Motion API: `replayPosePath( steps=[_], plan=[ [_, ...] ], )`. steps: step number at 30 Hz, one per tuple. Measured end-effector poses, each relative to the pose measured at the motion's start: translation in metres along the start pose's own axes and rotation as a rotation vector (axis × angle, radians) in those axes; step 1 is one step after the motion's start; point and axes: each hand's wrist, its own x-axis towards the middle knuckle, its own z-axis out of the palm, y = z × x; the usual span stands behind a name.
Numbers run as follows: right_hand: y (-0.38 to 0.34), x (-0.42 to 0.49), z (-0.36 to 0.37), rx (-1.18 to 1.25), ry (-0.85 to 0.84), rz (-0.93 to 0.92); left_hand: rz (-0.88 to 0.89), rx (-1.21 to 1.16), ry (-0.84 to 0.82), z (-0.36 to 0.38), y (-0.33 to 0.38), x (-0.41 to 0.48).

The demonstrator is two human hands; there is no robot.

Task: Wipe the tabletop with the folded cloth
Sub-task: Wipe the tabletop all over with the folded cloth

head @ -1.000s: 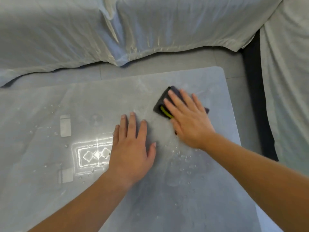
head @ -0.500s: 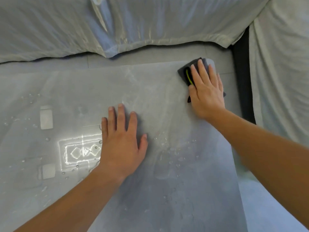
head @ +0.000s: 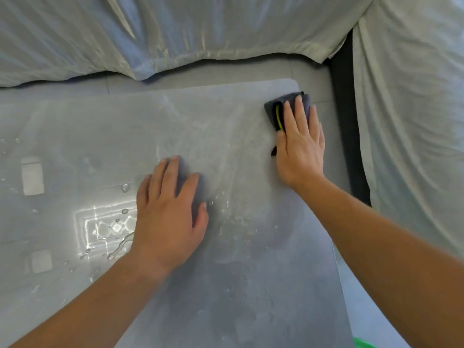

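Note:
A grey tabletop [head: 226, 285] fills most of the view, wet with droplets and smears near its middle. A dark folded cloth [head: 272, 109] with a yellow-green stripe lies at the table's far right corner. My right hand [head: 300, 144] presses flat on the cloth, fingers pointing away from me, covering most of it. My left hand [head: 168, 217] rests flat on the tabletop near the middle, fingers spread, holding nothing.
Pale draped fabric [head: 175, 33] covers furniture behind the table and another piece [head: 414, 121] on the right. A dark gap [head: 349, 134] runs between table and right fabric. Ceiling-light reflections [head: 108, 227] shine at left. Something green [head: 364, 344] shows at the bottom edge.
My right hand slid the cloth from the table's middle out to the far right corner, then drew it slightly back toward me. My left hand stayed flat in place.

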Motion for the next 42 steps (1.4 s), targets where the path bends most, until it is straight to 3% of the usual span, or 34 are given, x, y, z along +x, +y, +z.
replayPosePath(
  steps=[5,11,14,17,19,24,26,31,33,37,39,42],
  plan=[
    [0.009,-0.123,0.021,-0.074,-0.037,-0.089,0.015,0.021,-0.023,0.003,-0.001,-0.015],
    [-0.044,-0.018,0.022,0.061,0.008,-0.051,0.017,-0.022,-0.028,0.000,-0.006,-0.012],
    [-0.054,-0.026,0.030,-0.021,-0.003,-0.284,0.049,-0.018,-0.075,-0.001,-0.011,-0.016],
    [-0.020,-0.081,0.027,-0.163,-0.121,-0.612,0.068,0.002,-0.088,-0.005,-0.013,-0.021],
    [0.000,-0.071,0.022,-0.239,-0.144,-0.726,0.078,0.030,-0.076,-0.004,-0.009,-0.029],
    [-0.042,0.010,0.017,-0.079,-0.033,-0.327,0.052,0.035,-0.059,0.008,0.005,-0.051],
    [-0.044,-0.012,0.024,-0.103,-0.013,-0.398,0.020,0.037,-0.069,0.008,0.008,-0.055],
    [0.001,-0.098,0.027,-0.185,-0.175,-0.751,-0.010,0.002,-0.068,0.004,0.008,-0.071],
    [-0.002,-0.068,0.020,-0.149,-0.162,-0.721,0.006,0.002,-0.055,0.006,0.006,-0.078],
    [-0.044,-0.023,0.020,-0.027,-0.069,-0.398,0.008,0.016,-0.040,0.009,0.002,-0.090],
    [-0.045,-0.057,0.030,-0.062,-0.063,-0.474,0.006,0.016,-0.058,0.010,0.001,-0.094],
    [-0.013,-0.124,0.036,-0.165,-0.167,-0.743,0.023,0.015,-0.075,0.013,0.000,-0.099]
  ],
)
